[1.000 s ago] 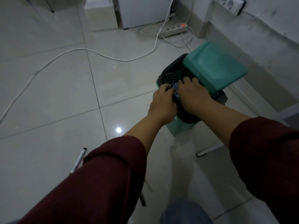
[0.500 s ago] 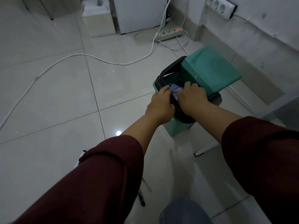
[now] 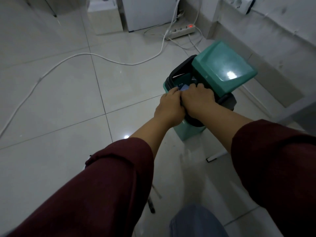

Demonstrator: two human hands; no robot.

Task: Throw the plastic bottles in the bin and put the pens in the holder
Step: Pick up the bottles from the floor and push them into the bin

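A green bin (image 3: 185, 132) with a black rim stands on the tiled floor, its green lid (image 3: 222, 67) tipped up and open. My left hand (image 3: 169, 106) and my right hand (image 3: 198, 98) are pressed together over the bin's near rim, both closed around a plastic bottle (image 3: 183, 87) of which only a bluish label shows between my fingers. The bottle sits just inside the bin's mouth. A dark pen (image 3: 151, 205) lies on the floor below my left sleeve, mostly hidden.
A white cable (image 3: 71, 57) snakes across the floor to a power strip (image 3: 183, 29) with a red light near the wall. A white cabinet (image 3: 147, 12) and a small box (image 3: 105, 17) stand at the back. A white bar (image 3: 216, 156) lies right of the bin.
The view has shifted, so the bin sits lower and more to the right. My hands stay clasped on the bottle at the bin's mouth. The white marker by my left sleeve is now hidden.
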